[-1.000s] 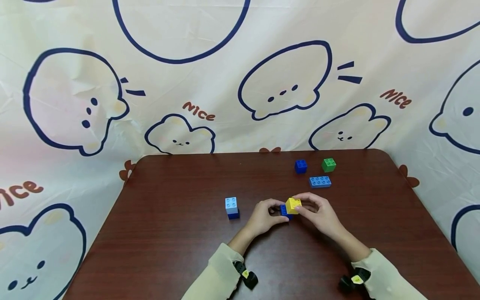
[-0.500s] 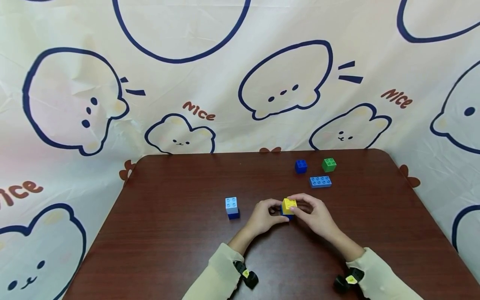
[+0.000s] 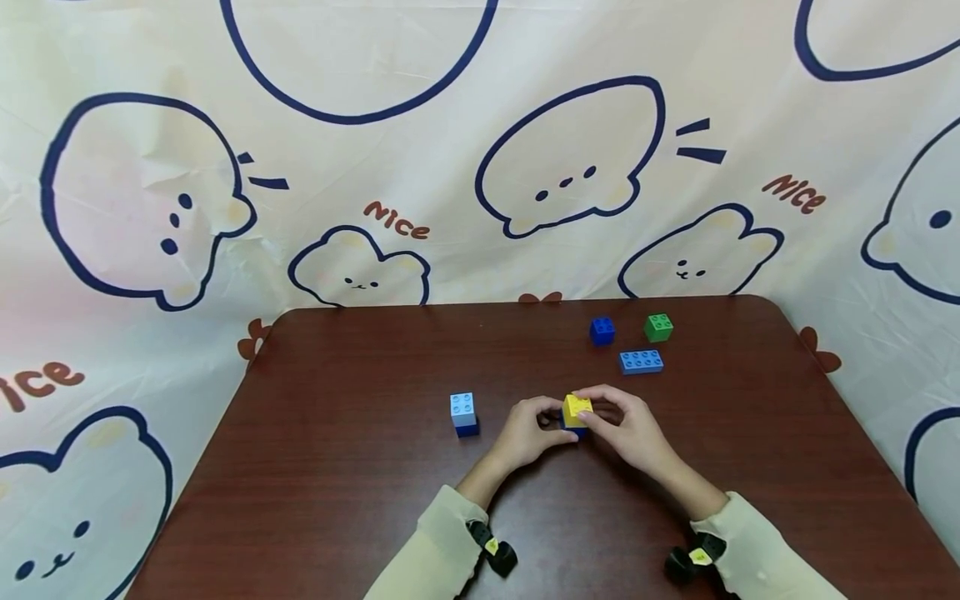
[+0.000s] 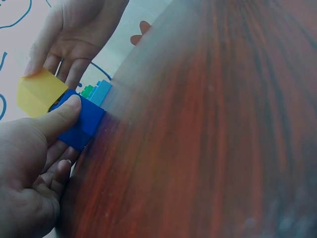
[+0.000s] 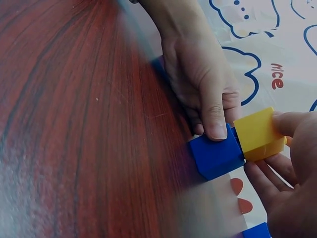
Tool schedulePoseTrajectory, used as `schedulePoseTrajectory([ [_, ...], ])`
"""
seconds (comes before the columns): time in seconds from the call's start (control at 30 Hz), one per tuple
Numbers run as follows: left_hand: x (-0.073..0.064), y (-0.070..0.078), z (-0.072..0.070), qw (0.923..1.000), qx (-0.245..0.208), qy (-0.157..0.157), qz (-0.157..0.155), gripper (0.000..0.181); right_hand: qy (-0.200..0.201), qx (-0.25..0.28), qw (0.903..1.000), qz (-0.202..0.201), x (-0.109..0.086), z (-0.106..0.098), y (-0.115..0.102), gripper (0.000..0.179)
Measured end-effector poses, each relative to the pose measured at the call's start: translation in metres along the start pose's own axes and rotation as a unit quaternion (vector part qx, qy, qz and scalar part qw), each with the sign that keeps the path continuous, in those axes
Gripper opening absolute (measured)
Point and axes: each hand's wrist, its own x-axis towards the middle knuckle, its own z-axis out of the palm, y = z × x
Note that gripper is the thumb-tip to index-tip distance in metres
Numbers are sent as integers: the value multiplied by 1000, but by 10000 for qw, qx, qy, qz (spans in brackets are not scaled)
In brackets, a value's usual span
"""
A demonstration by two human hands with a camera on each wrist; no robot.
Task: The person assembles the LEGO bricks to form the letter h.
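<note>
My left hand (image 3: 525, 435) grips a dark blue toy building block (image 5: 215, 153) between thumb and fingers, low at the table top. On top of it, a yellow block (image 3: 577, 410) is pinched by the thumb and fingers of my right hand (image 3: 633, 429). In the right wrist view the two blocks line up face to face, with a thin dark gap and a bit of stud showing between them. From the head, the yellow block and the hands hide most of the blue one.
Left of the hands stands a light blue block (image 3: 462, 406) on a dark blue block (image 3: 467, 431). Toward the back right of the brown table (image 3: 360, 492) lie another dark blue block (image 3: 602, 332), a green block (image 3: 658, 327) and a longer light blue block (image 3: 641, 362). Behind hangs a patterned cloth (image 3: 442, 167).
My right hand has moved left with the yellow block, from beside and above the dark blue block to squarely over it. The left hand has kept its place and grip.
</note>
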Motion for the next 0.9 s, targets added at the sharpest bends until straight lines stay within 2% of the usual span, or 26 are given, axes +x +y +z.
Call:
schedulePoseTrajectory([
  [0.3, 0, 1, 0, 10000, 27, -6, 17, 38, -3, -88, 9999, 92, 1, 1, -6, 25],
  [0.9, 0, -1, 0, 10000, 20, 13, 13, 36, -140, -63, 9998, 110, 3, 3, -1, 24],
])
